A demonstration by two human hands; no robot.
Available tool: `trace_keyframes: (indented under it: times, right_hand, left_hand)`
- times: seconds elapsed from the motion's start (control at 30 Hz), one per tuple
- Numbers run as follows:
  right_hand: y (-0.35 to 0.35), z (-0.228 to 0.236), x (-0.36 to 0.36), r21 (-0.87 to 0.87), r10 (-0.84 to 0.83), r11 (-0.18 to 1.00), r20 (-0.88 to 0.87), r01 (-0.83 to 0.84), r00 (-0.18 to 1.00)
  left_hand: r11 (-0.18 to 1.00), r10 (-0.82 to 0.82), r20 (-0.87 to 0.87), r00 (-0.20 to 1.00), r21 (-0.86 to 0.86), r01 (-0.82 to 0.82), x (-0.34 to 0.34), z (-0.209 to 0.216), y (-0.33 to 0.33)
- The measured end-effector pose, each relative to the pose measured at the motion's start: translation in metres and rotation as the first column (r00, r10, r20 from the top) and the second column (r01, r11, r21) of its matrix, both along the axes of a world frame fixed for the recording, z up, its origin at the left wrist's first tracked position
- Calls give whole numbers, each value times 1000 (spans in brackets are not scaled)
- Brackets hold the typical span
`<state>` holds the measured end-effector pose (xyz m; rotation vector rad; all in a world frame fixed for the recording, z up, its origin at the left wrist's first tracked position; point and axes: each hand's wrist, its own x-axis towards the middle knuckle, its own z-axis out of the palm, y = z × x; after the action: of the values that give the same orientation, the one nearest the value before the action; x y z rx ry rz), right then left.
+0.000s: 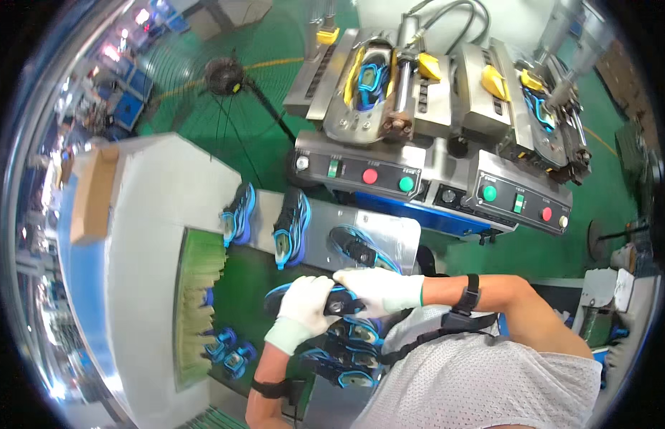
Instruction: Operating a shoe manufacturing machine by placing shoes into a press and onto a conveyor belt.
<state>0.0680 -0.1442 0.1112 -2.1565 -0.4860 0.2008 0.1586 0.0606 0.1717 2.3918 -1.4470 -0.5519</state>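
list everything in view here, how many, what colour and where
held shoe: 1, black and blue, between the hands
shelf shoes: 3, black and blue, beyond the hands
stacked shoes: several, black and blue, below the hands
metal shelf: 1, silver, centre
machine: 1, steel and blue, upper right
control panels: 2, black, machine front
fan: 1, black, upper left
white housing: 1, white, left
box: 1, brown, on housing
background items: too blurred to count, far left
left hand: 1, white glove, on held shoe
right hand: 1, white glove, on held shoe
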Motion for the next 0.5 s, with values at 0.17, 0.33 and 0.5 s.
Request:
trace_keyframes:
  times: [0.17, 0.33, 0.5]
  right_hand:
    - [-102, 55, -3, 205, -192, 914, -539, 349, 820]
    - [-211, 40, -55, 380, -306, 511, -758, 771, 576]
    - [-269, -1, -134, 590, -272, -60, -785, 805, 556]
  left_hand:
    - [974, -175, 203, 964, -110, 200, 39, 49, -105]
    - [850, 126, 228, 966, -527, 14, 146, 56, -233]
    - [859, 320, 85, 943, -445, -252, 290, -13, -362]
